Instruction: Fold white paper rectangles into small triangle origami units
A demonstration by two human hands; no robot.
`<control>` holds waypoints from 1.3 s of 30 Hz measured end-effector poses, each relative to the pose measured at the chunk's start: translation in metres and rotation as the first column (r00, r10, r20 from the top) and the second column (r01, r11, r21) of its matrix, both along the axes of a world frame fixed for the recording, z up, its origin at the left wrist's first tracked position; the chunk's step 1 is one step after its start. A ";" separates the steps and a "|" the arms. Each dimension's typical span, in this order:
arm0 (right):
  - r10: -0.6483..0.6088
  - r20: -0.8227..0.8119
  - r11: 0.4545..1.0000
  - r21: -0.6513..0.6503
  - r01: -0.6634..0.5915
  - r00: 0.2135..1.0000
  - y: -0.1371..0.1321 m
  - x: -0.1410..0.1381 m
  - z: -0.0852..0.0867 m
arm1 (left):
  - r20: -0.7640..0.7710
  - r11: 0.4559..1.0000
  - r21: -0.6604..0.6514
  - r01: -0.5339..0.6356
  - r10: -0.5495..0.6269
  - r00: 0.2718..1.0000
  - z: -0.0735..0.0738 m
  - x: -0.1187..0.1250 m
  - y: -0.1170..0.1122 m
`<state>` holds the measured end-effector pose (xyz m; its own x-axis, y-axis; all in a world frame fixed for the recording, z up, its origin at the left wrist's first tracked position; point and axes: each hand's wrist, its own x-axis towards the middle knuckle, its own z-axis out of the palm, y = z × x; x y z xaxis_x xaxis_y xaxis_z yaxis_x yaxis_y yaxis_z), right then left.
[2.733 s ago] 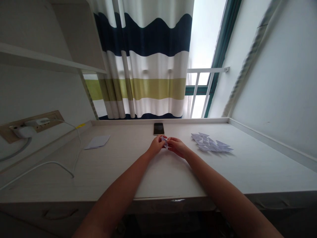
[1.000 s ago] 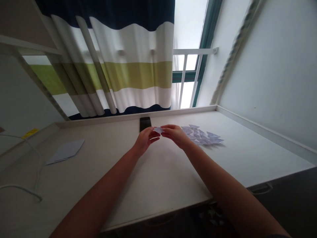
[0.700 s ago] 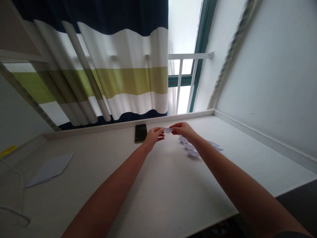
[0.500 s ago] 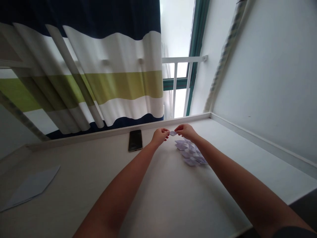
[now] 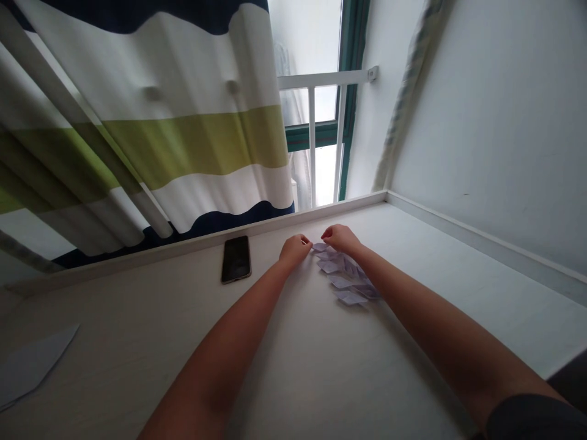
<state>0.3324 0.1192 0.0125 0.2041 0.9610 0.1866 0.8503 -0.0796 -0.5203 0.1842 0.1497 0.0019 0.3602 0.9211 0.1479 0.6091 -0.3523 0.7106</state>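
Note:
My left hand (image 5: 295, 249) and my right hand (image 5: 340, 238) meet at the far side of the white desk (image 5: 284, 354). Both pinch a small folded white paper piece (image 5: 318, 247) between their fingertips, down at the far end of a pile of several similar folded paper pieces (image 5: 345, 278). The pile lies under my right forearm, which hides part of it. A black phone (image 5: 236, 267) lies flat just left of my left hand.
A folded sheet of white paper (image 5: 32, 365) lies at the desk's left edge. A striped curtain (image 5: 151, 134) hangs behind the desk, beside a window with a white rail (image 5: 325, 79). A white wall (image 5: 495, 122) borders the desk on the right.
Both hands carried the small folded piece rightward and lowered it to the pile's far end. The camera turned right, so the cable and wall socket left the view.

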 end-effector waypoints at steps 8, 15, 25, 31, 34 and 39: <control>0.088 -0.097 0.985 0.157 -0.073 0.991 -0.015 -0.035 0.023 | 0.028 0.993 0.116 -0.036 0.032 0.999 0.019 -0.040 -0.019; 0.381 -0.341 0.921 0.223 -0.320 0.859 -0.020 -0.151 0.025 | 0.078 0.972 0.148 -0.181 0.171 0.982 0.038 -0.148 -0.048; 0.643 -0.514 0.713 0.133 -0.688 0.567 -0.033 -0.355 0.000 | 0.126 0.833 0.118 -0.541 0.528 0.840 0.019 -0.339 -0.104; 0.702 -0.387 0.671 0.082 -0.737 0.597 -0.044 -0.436 -0.011 | -0.071 0.690 0.264 -0.674 0.711 0.700 0.013 -0.410 -0.126; 0.738 -0.251 0.664 0.097 -0.742 0.627 -0.046 -0.454 -0.018 | -0.185 0.602 0.341 -0.722 0.796 0.577 0.004 -0.430 -0.129; 0.702 -0.249 0.705 0.112 -0.701 0.667 -0.048 -0.460 -0.031 | -0.234 0.630 0.322 -0.707 0.777 0.585 -0.012 -0.444 -0.130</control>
